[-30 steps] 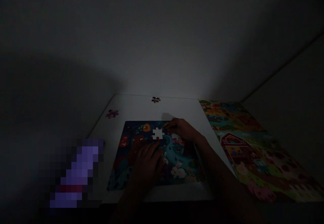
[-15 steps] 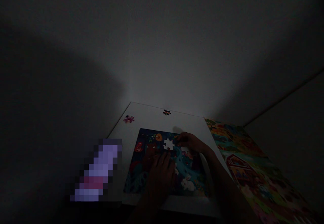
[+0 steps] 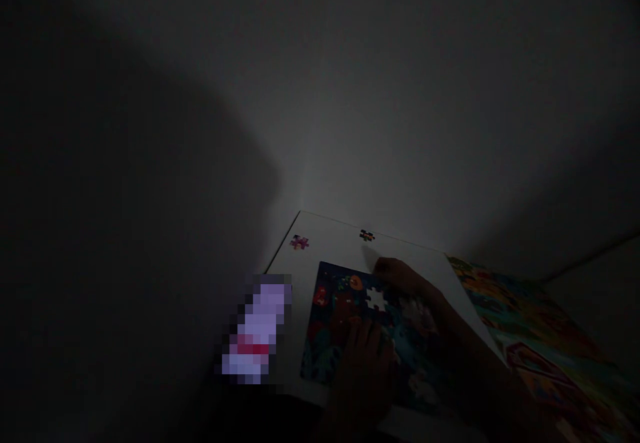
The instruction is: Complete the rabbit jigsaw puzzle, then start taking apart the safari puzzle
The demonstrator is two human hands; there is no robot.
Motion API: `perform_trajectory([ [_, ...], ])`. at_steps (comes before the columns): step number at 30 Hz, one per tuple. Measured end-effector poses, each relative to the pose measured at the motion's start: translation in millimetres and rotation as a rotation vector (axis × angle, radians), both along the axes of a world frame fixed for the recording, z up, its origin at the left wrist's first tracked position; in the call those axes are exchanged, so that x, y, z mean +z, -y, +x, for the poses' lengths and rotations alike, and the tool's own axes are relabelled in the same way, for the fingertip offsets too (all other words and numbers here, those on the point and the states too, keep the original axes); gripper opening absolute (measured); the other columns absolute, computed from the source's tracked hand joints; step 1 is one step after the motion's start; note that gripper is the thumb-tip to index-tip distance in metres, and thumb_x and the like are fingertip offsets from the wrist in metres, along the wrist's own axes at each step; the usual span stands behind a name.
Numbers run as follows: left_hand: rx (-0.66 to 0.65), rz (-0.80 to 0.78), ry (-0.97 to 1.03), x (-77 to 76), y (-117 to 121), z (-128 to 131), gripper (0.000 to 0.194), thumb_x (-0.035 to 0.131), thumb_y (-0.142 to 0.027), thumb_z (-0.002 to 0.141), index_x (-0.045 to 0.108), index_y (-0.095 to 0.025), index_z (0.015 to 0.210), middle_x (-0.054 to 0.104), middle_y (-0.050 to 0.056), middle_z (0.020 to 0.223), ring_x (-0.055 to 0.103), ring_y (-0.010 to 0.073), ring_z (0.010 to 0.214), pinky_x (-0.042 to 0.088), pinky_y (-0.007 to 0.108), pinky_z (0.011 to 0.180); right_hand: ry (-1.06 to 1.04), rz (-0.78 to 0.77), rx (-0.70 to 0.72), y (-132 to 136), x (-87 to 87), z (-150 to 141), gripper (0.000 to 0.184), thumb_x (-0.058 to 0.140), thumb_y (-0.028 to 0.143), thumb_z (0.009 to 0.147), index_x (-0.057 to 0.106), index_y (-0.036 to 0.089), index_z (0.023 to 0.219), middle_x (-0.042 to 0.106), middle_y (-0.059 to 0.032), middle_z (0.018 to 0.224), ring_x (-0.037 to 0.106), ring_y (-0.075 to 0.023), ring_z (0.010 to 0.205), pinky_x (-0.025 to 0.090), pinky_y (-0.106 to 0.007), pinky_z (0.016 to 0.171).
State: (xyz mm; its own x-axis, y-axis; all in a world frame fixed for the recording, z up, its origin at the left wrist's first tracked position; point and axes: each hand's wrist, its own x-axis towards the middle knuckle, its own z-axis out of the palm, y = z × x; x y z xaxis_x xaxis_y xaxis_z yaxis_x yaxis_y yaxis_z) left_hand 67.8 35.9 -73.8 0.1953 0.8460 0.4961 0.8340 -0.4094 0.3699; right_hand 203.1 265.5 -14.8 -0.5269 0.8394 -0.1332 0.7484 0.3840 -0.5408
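Observation:
A dark, colourful jigsaw puzzle [image 3: 330, 349] lies on a white tabletop, with one piece-shaped white gap in its upper middle. My left hand [image 3: 367, 363] rests flat on the puzzle just below the gap, fingers spread. Over the puzzle's top edge, right of the gap, reaches my right hand [image 3: 407, 279]. Its fingers bend downward and are too dark to show whether they hold anything. Beyond it, near the table's far edge, lies a dark loose puzzle piece [image 3: 367, 235]. A pink-purple puzzle piece [image 3: 299, 242] sits at the far left.
A pixelated, glowing purple rectangle [image 3: 260, 323] is at the table's left side. Bright illustrated farm-scene pictures [image 3: 530, 336] lie along the right. A plain wall [image 3: 375, 129] rises behind the white table [image 3: 330, 229]. The light is very dim.
The view has swung so that everything sits further right in the picture. My right hand has moved from the puzzle's surface beside the gap to its far edge. My left hand stays on the puzzle.

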Motion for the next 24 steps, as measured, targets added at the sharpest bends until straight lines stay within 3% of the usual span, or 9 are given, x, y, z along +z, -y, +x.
perform_trajectory([
  [5,-0.051,0.048,-0.019,-4.6,2.1,-1.1,0.022,0.052,-0.029,0.094,0.065,-0.022,0.111,0.064,0.005,0.13,0.055,0.0234,0.124,0.044,0.045,0.108,-0.07,0.197,-0.259,-26.9,-17.6,-54.2,0.018,0.056,0.03,0.081,0.069,0.018,0.086,0.072,-0.0059,0.087,0.065,-0.0194,0.081,0.045,-0.026,0.071],
  [8,-0.038,0.08,0.002,-7.2,1.6,0.0,0.015,0.056,-0.026,0.092,0.066,-0.023,0.103,0.066,0.004,0.126,0.059,0.0226,0.118,0.047,0.043,0.104,-0.074,0.29,-0.44,-47.3,-23.7,-66.9,0.032,0.045,0.031,0.089,0.066,0.016,0.107,0.07,-0.0116,0.105,0.063,-0.0222,0.097,0.047,-0.029,0.082],
  [10,-0.03,0.104,0.025,-7.1,1.4,0.6,0.013,0.058,-0.025,0.09,0.066,-0.024,0.1,0.068,0.003,0.123,0.061,0.0229,0.114,0.05,0.043,0.101,-0.063,0.327,-0.533,-58.8,-25.3,-69.7,0.039,0.048,0.037,0.09,0.063,0.012,0.117,0.066,-0.0174,0.116,0.059,-0.0264,0.109,0.045,-0.034,0.091],
  [13,-0.019,0.127,0.056,-3.1,2.6,-0.3,0.015,0.058,-0.024,0.089,0.066,-0.024,0.102,0.068,0.003,0.123,0.062,0.0244,0.114,0.053,0.044,0.098,0.005,0.314,-0.567,-70.6,-25.2,-70.1,0.051,0.061,0.046,0.084,0.06,0.014,0.123,0.059,-0.0203,0.128,0.052,-0.0321,0.12,0.041,-0.041,0.1],
  [17,-0.044,0.089,0.072,4.6,4.8,-3.2,0.018,0.056,-0.022,0.09,0.066,-0.024,0.104,0.068,0.004,0.123,0.061,0.0252,0.115,0.053,0.045,0.099,0.083,0.228,-0.517,-81.0,-20.7,-61.9,0.044,0.065,0.044,0.083,0.062,0.017,0.119,0.063,-0.0165,0.121,0.05,-0.0312,0.125,0.038,-0.039,0.103],
  [24,-0.072,0.049,0.053,6.9,4.7,-6.6,0.02,0.054,-0.021,0.092,0.066,-0.024,0.108,0.068,0.005,0.122,0.061,0.0272,0.116,0.053,0.049,0.098,0.082,0.093,-0.572,-73.2,-14.0,-19.5,0.051,0.075,0.047,0.071,0.06,0.013,0.106,0.06,-0.0206,0.119,0.06,-0.0299,0.108,0.047,-0.034,0.084],
])
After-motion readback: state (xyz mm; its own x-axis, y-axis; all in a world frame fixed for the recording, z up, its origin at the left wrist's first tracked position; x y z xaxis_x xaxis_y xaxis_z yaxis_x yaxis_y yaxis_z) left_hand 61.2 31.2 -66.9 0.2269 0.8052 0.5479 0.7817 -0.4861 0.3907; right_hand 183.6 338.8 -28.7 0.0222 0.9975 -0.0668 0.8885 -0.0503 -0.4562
